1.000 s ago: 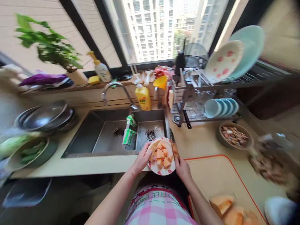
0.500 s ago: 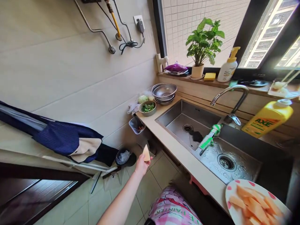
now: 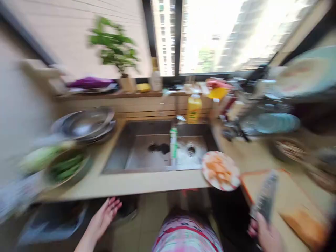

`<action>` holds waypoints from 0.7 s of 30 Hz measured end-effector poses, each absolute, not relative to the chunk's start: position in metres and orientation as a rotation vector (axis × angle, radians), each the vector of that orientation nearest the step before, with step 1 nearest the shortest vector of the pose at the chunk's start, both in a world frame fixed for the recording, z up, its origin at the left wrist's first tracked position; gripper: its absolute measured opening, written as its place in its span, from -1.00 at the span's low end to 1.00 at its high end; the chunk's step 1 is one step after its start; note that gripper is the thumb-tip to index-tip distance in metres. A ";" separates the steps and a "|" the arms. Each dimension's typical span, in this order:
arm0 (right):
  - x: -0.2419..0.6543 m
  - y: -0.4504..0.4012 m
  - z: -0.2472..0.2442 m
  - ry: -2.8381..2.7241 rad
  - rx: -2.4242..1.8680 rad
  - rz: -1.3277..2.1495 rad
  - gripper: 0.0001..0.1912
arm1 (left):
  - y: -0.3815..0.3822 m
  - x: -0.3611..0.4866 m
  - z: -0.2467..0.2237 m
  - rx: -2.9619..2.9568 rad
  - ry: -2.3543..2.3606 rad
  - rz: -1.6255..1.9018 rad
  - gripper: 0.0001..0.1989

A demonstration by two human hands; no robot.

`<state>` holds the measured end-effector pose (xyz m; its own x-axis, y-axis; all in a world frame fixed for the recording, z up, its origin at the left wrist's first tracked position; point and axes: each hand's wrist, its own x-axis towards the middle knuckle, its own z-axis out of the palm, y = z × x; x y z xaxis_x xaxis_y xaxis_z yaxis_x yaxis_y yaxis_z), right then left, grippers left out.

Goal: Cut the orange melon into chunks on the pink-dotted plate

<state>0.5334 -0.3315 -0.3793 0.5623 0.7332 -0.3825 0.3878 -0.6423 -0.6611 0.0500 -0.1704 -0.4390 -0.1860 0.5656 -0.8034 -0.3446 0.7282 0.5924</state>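
My left hand (image 3: 103, 217) is open and empty, fingers spread, in front of the counter's edge at the left. A kitchen knife (image 3: 267, 192) with a broad blade is in my right hand (image 3: 265, 232), whose fingers wrap round the handle. Its blade points up and away, over a cutting board (image 3: 285, 189) with an orange border. On the board's near right lies a blurred orange piece (image 3: 306, 224), perhaps melon. Left of the board, a plate (image 3: 235, 183) with a red-marked rim holds several pale orange melon slices (image 3: 219, 169). The view is smeared by motion.
A steel sink (image 3: 114, 164) with two basins lies ahead. At the left stand a bowl of green leaves (image 3: 67, 168) and stacked metal bowls (image 3: 86, 124). A bin (image 3: 54, 222) sits below the counter. A yellow bottle (image 3: 194, 109) stands behind the sink.
The view has swung right. My left hand, which held a pale orange wedge, is now empty and open. My right hand with the knife, and the cutting board, have come into view.
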 end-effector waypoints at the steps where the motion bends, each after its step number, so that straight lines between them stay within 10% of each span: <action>1: 0.532 -0.343 -0.382 -0.713 -2.268 0.829 -0.52 | -0.177 0.062 -0.449 0.282 1.526 0.699 -0.79; 5: 0.521 -0.388 -0.396 -0.125 -1.941 0.633 -0.45 | -0.201 0.183 -0.456 0.792 1.171 0.125 -0.53; 12: 0.535 -0.494 -0.408 0.255 -1.777 0.450 -0.47 | -0.223 0.451 -0.405 1.415 0.316 -0.089 -0.64; 21: 0.589 -0.595 -0.421 0.267 -1.900 0.571 -0.43 | -0.229 0.724 -0.412 1.779 0.405 -0.037 -0.82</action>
<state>0.5889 -0.5953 -0.4206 0.8594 0.0801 -0.5051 -0.4385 -0.3928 -0.8084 0.7236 -0.2289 -0.4121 0.9379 0.2507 -0.2399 0.2905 -0.1893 0.9380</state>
